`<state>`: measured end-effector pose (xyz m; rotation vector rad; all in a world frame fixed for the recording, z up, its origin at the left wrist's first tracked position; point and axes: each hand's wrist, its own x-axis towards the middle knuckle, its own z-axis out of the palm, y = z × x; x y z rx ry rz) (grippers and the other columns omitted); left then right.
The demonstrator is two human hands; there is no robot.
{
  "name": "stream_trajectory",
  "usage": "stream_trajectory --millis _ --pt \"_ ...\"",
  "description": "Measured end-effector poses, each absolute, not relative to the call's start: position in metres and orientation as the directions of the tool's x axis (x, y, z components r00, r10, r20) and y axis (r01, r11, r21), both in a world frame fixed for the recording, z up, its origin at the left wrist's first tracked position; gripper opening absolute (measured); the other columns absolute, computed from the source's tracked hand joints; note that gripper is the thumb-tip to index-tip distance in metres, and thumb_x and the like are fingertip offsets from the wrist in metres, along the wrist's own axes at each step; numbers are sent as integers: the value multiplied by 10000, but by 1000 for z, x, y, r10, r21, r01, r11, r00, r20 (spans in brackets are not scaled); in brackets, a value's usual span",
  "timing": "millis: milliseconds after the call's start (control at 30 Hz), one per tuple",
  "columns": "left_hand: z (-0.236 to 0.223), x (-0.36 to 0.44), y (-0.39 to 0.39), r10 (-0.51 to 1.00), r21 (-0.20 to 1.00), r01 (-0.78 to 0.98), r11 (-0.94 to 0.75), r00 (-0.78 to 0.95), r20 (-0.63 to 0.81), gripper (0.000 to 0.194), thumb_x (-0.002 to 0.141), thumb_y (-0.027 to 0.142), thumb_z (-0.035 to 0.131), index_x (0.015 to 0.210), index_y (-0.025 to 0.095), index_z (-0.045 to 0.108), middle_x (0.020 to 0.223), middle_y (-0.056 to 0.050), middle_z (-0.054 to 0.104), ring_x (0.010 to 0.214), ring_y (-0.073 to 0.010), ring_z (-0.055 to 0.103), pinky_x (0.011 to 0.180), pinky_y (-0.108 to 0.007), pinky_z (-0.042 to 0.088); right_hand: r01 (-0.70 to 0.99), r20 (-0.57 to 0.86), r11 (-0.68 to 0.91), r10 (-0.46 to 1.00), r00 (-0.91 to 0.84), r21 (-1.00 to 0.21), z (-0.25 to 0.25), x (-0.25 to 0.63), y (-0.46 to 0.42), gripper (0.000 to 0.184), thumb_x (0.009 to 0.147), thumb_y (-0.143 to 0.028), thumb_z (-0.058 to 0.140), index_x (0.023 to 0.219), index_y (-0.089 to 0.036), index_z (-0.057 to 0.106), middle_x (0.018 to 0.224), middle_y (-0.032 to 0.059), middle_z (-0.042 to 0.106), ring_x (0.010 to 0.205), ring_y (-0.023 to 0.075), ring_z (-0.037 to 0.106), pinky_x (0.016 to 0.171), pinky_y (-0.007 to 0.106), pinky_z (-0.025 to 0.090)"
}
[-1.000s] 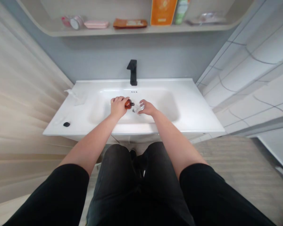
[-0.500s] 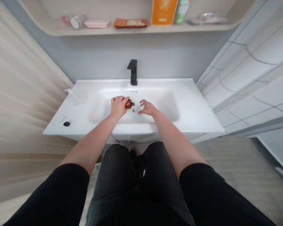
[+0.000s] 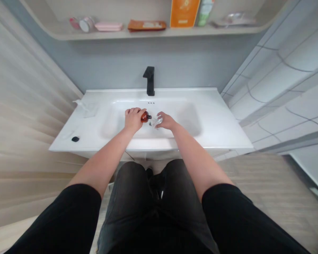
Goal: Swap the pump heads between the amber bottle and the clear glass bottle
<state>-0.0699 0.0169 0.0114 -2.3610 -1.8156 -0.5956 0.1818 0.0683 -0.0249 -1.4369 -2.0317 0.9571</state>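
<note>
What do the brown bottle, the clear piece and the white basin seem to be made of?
The brown bottle looks like glossy amber glass, given its bright highlight, though shiny plastic is possible. The clear piece by the right hand is see-through and glinting: glass or clear plastic. The white basin looks like smooth glazed ceramic.

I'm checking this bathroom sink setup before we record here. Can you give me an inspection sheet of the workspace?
surface: white vanity basin, black faucet behind it
job's things: amber bottle with dark neck; clear piece, material unclear
clutter: clear wrapping on the counter's left; small black object near the front left corner
hands: left hand grips the amber bottle; right hand holds the clear piece
cables: nothing seen
surroundings: shelf above with orange box; tiled wall on the right
</note>
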Motion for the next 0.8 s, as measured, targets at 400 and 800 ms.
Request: stream_trajectory --millis 400,800 --pt "13 -69 16 916 162 948 -274 206 343 626 930 180 654 1545 290 695 1456 -168 700 1352 -408 573 1191 -587 320 612 -1 226 938 -348 -758 -25 182 68 779 584 -254 1023 1260 -287 640 1206 17 798 1095 281 776 1048 448 602" --pt "18 -67 14 928 182 947 -265 198 317 667 912 215 677 1573 307 681 1464 -179 697 1369 -433 562 1206 -621 309 632 -4 230 938 -346 -740 -20 180 66 763 592 -250 1021 1254 -274 642 1220 31 800 1106 285 776 1053 439 595"
